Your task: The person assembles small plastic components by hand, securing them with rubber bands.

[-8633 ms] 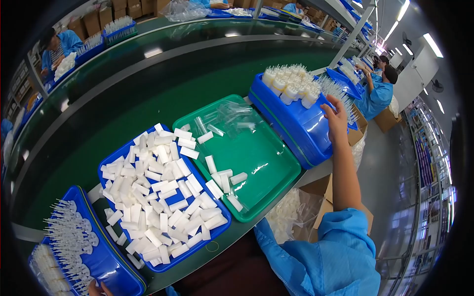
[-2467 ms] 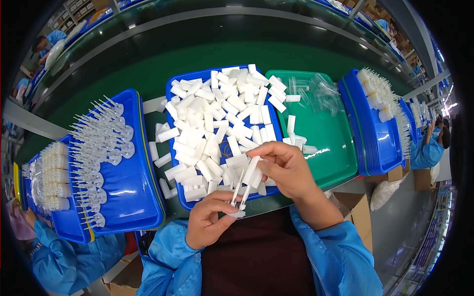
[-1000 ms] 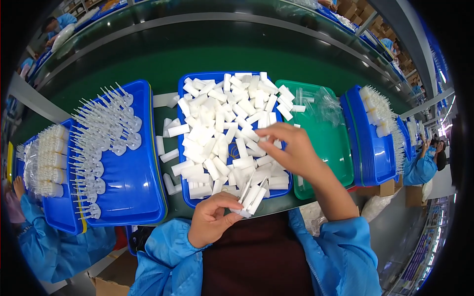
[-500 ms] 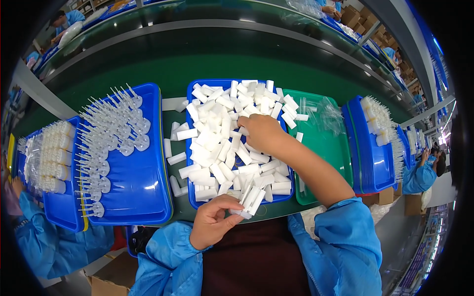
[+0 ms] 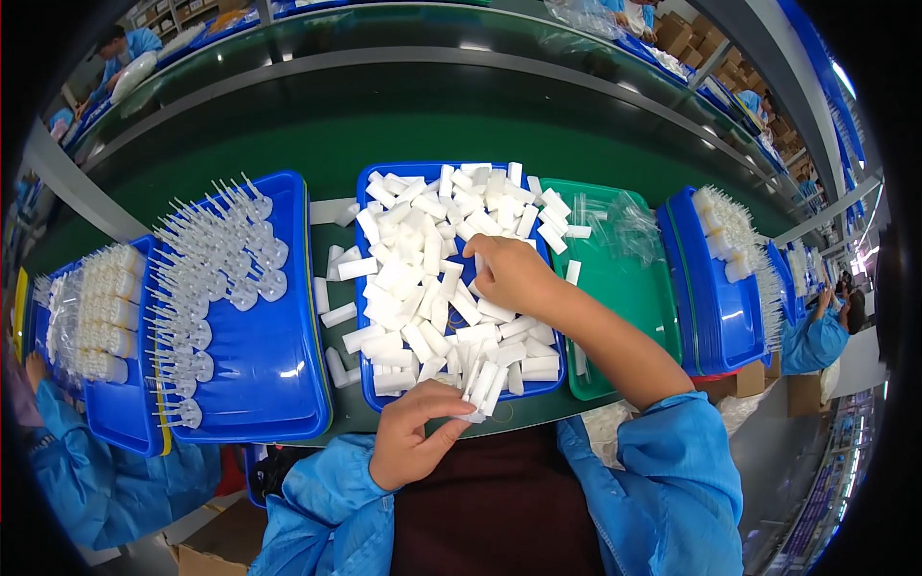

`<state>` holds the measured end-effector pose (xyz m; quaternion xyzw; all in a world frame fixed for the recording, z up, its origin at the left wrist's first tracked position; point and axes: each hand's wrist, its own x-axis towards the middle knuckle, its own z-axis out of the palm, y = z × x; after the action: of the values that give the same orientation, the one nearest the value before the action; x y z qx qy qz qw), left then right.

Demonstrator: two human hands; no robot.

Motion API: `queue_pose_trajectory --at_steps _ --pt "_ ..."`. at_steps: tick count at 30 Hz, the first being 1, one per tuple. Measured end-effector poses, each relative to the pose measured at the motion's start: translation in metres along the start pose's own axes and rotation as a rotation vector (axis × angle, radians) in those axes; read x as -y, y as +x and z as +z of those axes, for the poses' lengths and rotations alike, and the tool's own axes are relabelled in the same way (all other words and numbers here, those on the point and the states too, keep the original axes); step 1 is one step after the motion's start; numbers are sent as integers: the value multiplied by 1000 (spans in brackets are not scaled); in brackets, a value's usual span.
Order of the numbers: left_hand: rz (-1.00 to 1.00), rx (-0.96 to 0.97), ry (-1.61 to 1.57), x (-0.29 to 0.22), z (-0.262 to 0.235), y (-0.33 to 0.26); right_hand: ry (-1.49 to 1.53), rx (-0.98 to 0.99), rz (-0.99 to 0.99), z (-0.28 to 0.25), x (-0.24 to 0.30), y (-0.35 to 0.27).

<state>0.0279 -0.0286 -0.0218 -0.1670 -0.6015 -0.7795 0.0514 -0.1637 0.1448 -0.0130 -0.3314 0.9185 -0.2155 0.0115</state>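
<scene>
A blue tray [image 5: 366, 288] in front of me holds a loose heap of white foam-like blocks [image 5: 403, 278]. At its near edge my left hand [image 5: 418, 437] pinches a small bundle of white blocks [image 5: 487, 384] between thumb and fingers. The blocks stand side by side, tilted upright, with a translucent part at their lower end. My right hand [image 5: 514, 274] reaches over the right side of the heap, its fingers curled down among the blocks. Whatever lies between those fingertips is mostly hidden.
Left stands a blue tray [image 5: 254, 384] with rows of clear stemmed plastic parts [image 5: 206, 278]. A green tray [image 5: 615, 326] with clear plastic pieces lies right, beside stacked blue trays [image 5: 711, 317]. Loose blocks lie left of the middle tray. Co-workers in blue sit around.
My right hand has shifted slightly right and down within the heap, its fingers more curled. The left hand keeps its bundle, nearly still. The whole view has shifted a little.
</scene>
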Motion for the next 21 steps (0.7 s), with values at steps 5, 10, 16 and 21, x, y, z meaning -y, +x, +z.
queue_pose_trajectory --at_steps 5,10,16,21 --pt "228 3 469 -3 0 6 284 103 188 -26 14 -6" --pt "239 36 562 -1 1 5 941 127 346 -45 38 -29" --pt "342 103 709 2 5 8 1164 118 342 -56 54 -45" --pt "367 103 751 2 6 6 1066 110 308 -57 54 -52"
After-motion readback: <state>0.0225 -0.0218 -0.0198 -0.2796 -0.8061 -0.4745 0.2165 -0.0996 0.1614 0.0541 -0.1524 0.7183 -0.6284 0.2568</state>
